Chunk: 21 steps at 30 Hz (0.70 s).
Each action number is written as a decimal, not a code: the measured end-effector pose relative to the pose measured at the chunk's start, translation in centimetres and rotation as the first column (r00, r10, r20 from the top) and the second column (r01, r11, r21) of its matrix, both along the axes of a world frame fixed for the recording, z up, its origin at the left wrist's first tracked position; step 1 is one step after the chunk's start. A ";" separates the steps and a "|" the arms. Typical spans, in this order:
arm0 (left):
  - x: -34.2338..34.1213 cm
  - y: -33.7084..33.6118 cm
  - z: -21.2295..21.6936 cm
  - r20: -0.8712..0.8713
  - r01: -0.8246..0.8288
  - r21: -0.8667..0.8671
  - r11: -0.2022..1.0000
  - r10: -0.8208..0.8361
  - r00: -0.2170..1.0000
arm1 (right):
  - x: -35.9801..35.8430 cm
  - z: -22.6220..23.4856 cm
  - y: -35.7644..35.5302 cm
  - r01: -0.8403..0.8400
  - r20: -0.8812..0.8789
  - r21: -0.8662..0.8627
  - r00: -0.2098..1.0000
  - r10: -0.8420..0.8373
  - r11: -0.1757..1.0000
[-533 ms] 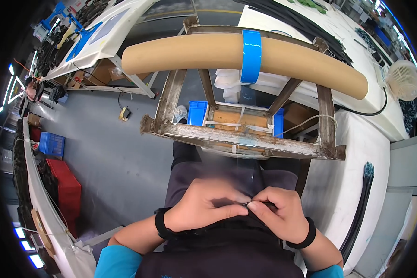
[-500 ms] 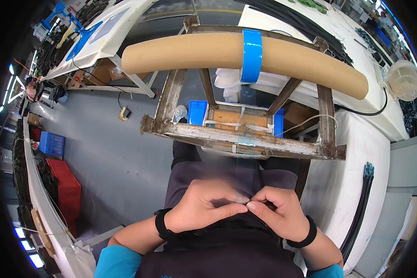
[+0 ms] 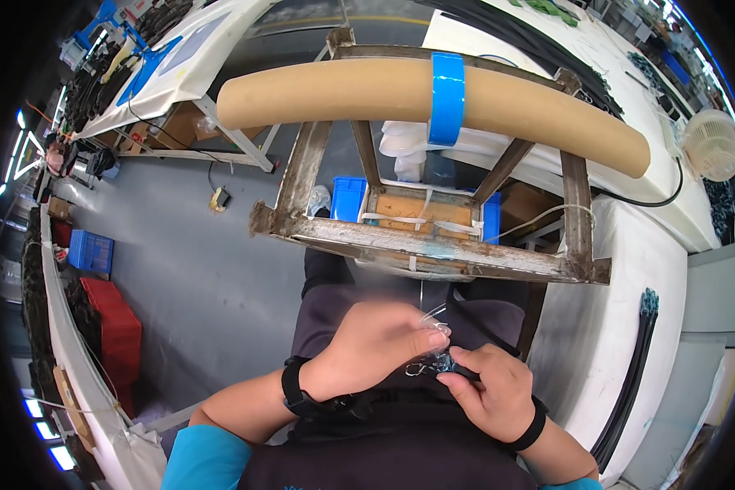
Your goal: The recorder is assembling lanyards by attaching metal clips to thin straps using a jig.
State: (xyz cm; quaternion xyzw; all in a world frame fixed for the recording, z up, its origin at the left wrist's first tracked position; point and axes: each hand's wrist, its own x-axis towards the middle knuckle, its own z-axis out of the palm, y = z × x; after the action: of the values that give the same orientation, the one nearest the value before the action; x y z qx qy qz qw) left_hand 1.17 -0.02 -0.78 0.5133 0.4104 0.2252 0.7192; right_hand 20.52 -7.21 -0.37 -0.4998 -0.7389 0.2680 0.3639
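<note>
In front of my lap, my left hand [image 3: 376, 339] is closed, thumb against fingers. It pinches thin clear strands [image 3: 435, 312] that stick up past the fingertips. Just to its right, my right hand [image 3: 496, 392] grips a black cord [image 3: 467, 372] between thumb and forefinger. The cord's end [image 3: 442, 362] is a tangle of teal and dark threads, with a small loop [image 3: 415, 369] beside it. The fingertips of both hands nearly meet at this end. How the strands join the cord is too small to tell.
Ahead stands a rusty metal frame [image 3: 498, 253] bearing a brown cardboard tube [image 3: 327, 94] with a blue band [image 3: 447, 98]. Black cords with teal ends [image 3: 633, 376] lie on the white-covered table [image 3: 580, 327] at right. Blue [image 3: 91, 253] and red bins [image 3: 110, 335] stand left.
My left hand has risen slightly and turned, drawing the strands up. My right hand has shifted a little down and right, and the teal cord end now shows between the hands.
</note>
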 end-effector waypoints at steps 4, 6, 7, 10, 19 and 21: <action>-0.5 -0.6 -0.1 0.037 -0.004 0.112 0.994 0.000 0.999 | 0.2 1.0 0.6 -0.021 0.020 -0.138 1.000 0.024 0.990; -0.8 -0.7 -0.1 0.037 0.030 0.199 0.980 -0.038 0.999 | 0.2 1.1 0.9 -0.009 -0.025 -0.136 1.000 0.006 0.991; -0.8 -0.7 -0.1 0.050 0.032 0.318 0.947 -0.050 0.998 | 0.2 1.1 1.1 0.002 -0.073 -0.136 0.997 -0.012 0.991; -0.7 -0.8 0.3 0.011 0.042 0.546 0.837 -0.057 0.998 | 0.8 0.8 1.7 -0.049 -0.032 -0.240 0.999 0.043 0.969; -0.7 -2.0 -1.5 0.180 -0.100 -0.082 0.992 0.113 0.977 | 0.5 0.2 1.2 -0.167 0.148 0.223 0.980 0.136 0.960; -0.7 -1.8 -1.4 0.263 -0.039 -0.176 0.984 0.086 0.961 | 0.6 -0.7 0.4 -0.147 0.125 0.229 0.985 0.121 0.962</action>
State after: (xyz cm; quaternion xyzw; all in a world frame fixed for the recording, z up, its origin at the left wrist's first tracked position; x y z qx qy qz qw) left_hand 0.46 -1.77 -2.14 0.4016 0.3424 0.2800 0.8019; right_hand 21.15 -6.85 -1.05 -0.4155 -0.8167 0.1737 0.3609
